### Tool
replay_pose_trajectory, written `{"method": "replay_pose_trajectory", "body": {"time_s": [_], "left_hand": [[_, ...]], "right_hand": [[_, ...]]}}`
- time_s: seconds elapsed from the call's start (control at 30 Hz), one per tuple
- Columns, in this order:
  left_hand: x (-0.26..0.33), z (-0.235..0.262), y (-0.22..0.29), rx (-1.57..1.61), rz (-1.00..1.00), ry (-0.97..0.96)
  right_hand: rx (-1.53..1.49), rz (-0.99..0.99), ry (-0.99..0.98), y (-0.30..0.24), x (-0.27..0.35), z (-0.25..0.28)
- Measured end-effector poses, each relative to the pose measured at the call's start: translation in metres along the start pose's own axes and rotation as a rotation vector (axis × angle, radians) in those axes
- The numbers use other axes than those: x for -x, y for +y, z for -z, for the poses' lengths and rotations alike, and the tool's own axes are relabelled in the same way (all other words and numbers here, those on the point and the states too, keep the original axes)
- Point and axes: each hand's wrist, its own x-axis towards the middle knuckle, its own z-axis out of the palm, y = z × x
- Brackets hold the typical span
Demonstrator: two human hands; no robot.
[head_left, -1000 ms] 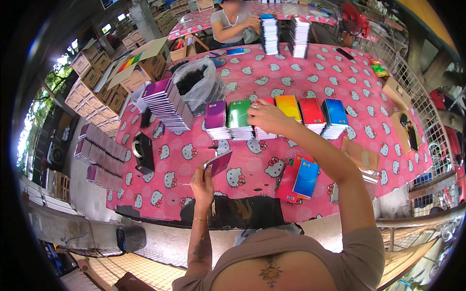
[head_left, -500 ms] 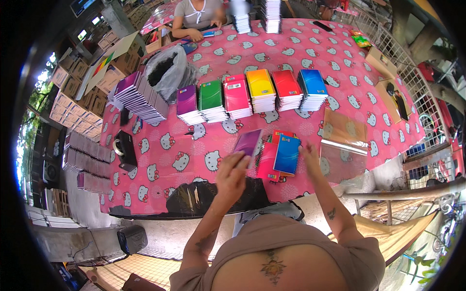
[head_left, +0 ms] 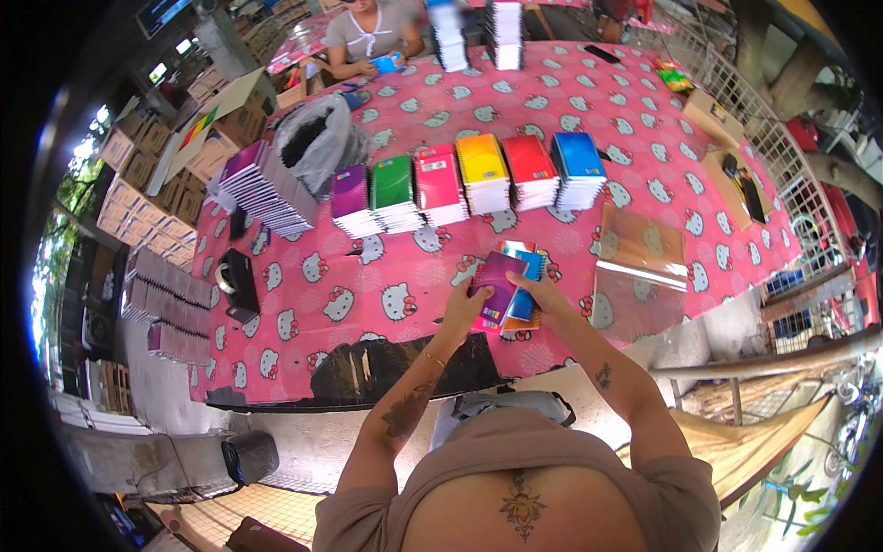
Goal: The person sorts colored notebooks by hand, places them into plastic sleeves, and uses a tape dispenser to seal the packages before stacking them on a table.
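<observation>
A purple spiral notebook [head_left: 498,287] lies uppermost on a small fanned pile near the table's front edge. Beneath it a blue notebook [head_left: 526,302] sticks out on the right, and an orange cover [head_left: 526,323] peeks out below. My left hand [head_left: 466,308] grips the pile's left side, thumb on the purple cover. From the right, my right hand [head_left: 543,293] closes on the notebooks' edge, its thumb across the blue and purple covers. The fingers under the pile are hidden.
Beyond my hands stand stacks of purple, green, pink [head_left: 438,175], yellow, red and blue notebooks. Clear plastic sleeves [head_left: 641,253] lie at right, a black tape dispenser [head_left: 241,285] at left. A plastic bag [head_left: 322,138] and a leaning purple stack [head_left: 267,189] stand farther back. Another person sits across.
The purple notebook has moved right onto the blue one, and the loose notebooks are gathered closer together. My right hand has come left and grips the pile. The person opposite raises a blue item.
</observation>
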Motion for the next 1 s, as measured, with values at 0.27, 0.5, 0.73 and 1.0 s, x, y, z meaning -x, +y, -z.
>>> {"method": "replay_pose_trajectory", "body": {"time_s": [0.27, 0.5, 0.73, 1.0], "left_hand": [[0.092, 0.096, -0.026, -0.17, -0.357, -0.046], [0.154, 0.168, 0.038, -1.222, -1.123, -0.177], [0.169, 0.22, -0.016, -0.095, -0.542, -0.114], [0.137, 0.217, -0.057, -0.246, -0.667, -0.146]], "right_hand": [[0.031, -0.283, -0.211, 0.0, 0.018, -0.04], [0.307, -0.535, -0.367, 0.064, 0.029, -0.124], [0.273, 0.476, -0.615, 0.086, 0.093, -0.193], [0.333, 0.736, -0.221, 0.188, 0.077, -0.196]]}}
